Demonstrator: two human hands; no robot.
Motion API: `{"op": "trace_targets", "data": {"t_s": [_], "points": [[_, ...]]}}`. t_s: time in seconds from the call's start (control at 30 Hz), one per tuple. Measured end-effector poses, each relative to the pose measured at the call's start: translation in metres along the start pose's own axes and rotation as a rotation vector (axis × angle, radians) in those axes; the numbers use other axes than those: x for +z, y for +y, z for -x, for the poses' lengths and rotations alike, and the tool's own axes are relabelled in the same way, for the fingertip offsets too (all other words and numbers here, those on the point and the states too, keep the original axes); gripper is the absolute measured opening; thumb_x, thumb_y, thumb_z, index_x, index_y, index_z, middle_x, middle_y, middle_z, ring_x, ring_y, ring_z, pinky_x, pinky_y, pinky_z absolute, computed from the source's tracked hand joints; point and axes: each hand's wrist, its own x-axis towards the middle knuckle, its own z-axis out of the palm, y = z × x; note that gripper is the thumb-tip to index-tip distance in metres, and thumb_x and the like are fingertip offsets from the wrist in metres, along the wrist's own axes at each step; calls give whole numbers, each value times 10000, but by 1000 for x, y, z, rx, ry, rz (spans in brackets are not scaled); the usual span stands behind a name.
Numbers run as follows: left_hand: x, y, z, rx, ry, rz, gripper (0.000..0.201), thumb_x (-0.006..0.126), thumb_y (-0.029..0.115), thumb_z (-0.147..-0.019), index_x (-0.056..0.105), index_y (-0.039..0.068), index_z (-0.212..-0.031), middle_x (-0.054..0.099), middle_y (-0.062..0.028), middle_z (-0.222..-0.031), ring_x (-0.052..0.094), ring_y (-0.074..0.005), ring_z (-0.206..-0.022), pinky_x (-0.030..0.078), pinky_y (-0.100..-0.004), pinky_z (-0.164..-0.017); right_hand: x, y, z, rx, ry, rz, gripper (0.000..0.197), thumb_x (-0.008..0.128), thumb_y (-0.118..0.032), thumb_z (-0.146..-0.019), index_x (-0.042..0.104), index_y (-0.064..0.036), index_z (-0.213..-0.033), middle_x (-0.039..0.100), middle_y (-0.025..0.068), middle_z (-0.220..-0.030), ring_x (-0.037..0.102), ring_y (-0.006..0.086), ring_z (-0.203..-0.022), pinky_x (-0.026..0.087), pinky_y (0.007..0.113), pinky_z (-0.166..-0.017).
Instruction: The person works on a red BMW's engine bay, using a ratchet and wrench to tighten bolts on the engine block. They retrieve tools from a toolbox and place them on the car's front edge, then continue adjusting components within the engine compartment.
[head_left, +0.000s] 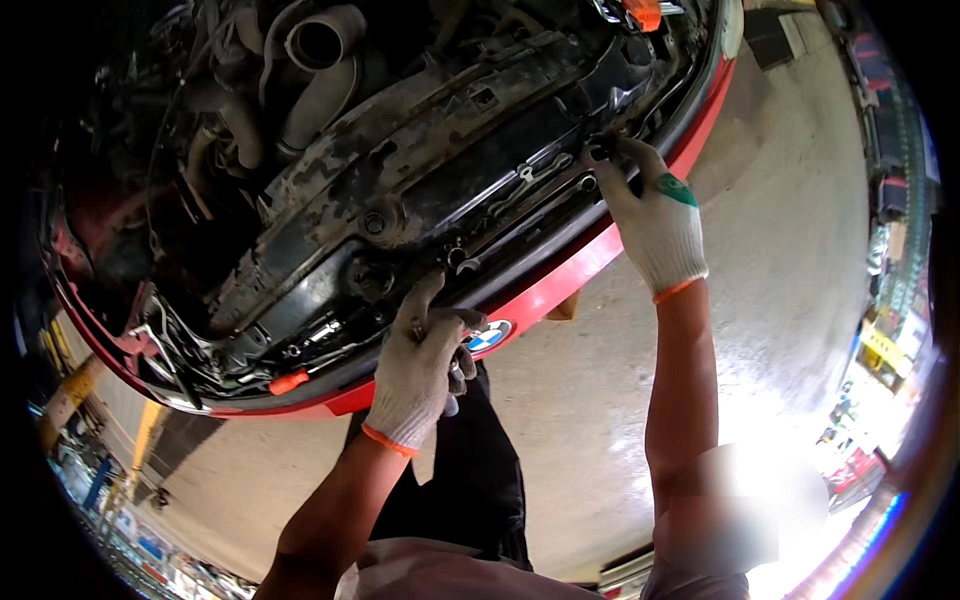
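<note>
Here, gloved left hand (418,372) clamped on ratchet (455,385) at red bumper (560,285); right hand (655,215) fingers together on black front panel (470,170).

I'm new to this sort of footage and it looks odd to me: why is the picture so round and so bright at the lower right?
Head view: a fisheye lens bends the red bumper into a curve and leaves black corners; glare washes out the concrete floor at the lower right; a blurred patch covers the right forearm; the engine bay lies in shadow; the gloved left hand and right hand look sharp.
</note>
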Motion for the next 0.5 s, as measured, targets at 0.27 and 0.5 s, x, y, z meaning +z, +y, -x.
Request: {"op": "trace_targets", "data": {"t_s": [0.27,0.5], "points": [[14,-4,-13,-22,59,201,646,686,158,-903,476,-47,-1478,713,-95,-955,571,-95,-513,422,-222,-396,4,-7,-19,-16,-148,165,435,690,-419,-963,682,-58,-1207,755,114,-890,741,257,-798,568,351,-733],[18,-6,-11,-46,74,214,576,583,150,-987,431,-20,-1516,750,-94,-984,581,-87,-556,442,-220,-448,3,-11,-17,-23,-138,46,382,755,-342,-941,686,-58,-1187,755,97,-887,732,204,-774,562,335,-709]]}}
